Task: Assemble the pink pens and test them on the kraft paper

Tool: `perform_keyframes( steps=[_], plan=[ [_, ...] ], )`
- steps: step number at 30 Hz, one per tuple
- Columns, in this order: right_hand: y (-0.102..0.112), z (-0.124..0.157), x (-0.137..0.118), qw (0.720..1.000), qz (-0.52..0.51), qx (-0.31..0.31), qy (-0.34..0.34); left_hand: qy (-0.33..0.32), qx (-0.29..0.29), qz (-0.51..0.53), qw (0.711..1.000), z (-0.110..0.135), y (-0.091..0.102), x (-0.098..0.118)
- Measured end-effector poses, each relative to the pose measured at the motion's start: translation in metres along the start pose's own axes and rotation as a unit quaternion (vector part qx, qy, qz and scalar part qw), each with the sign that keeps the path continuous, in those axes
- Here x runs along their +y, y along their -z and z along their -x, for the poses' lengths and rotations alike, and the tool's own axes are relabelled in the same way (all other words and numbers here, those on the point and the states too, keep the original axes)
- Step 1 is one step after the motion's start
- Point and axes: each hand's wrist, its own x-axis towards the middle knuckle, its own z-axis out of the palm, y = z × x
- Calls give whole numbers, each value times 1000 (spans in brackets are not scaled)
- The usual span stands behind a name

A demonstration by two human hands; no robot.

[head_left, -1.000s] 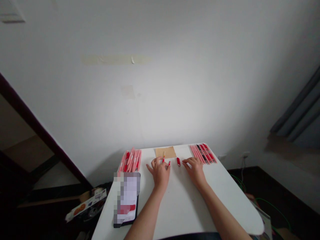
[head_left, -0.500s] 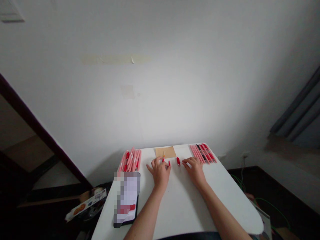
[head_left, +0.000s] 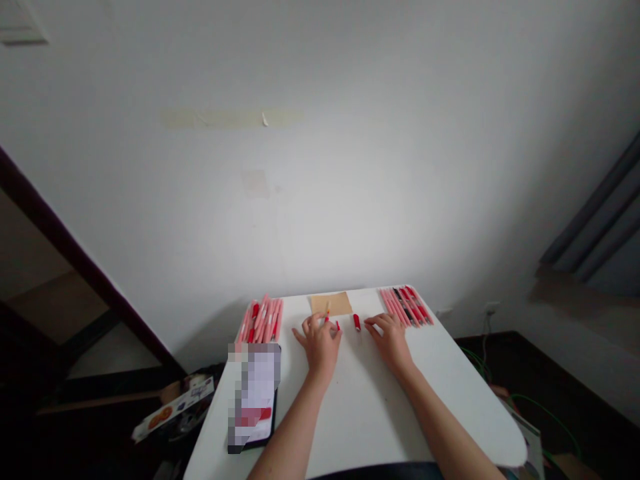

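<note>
My left hand is over the white table, thumb and forefinger curled in and the outer fingers spread. At its fingertips is a slim pen part with an orange end and a bit of red. A small red piece shows beside the thumb. Between the hands lies a short red pen piece, apart from both. My right hand rests to its right, thumb and forefinger pinched together; what they hold, if anything, is too small to make out.
Behind my left hand lies a brown paper sheet. Several pink and red pens are piled at the far left; a row of pink, red and black pens lines the far right. A phone lies front left. The wall rises behind.
</note>
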Motion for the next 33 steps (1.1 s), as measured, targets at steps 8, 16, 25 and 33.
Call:
perform_keyframes(
  steps=[8,16,25,33],
  plan=[
    [0,0,-4,1000,-11,-15,15,-42,-3,42,998,-1,-1,1],
    [0,0,-11,998,-23,-34,42,-52,-43,59,996,0,6,7],
    [-2,1,-11,997,-44,-51,40,-76,-29,76,994,1,0,5],
    [-3,1,-9,997,-43,-57,40,-78,-36,75,994,1,1,6]
  ],
)
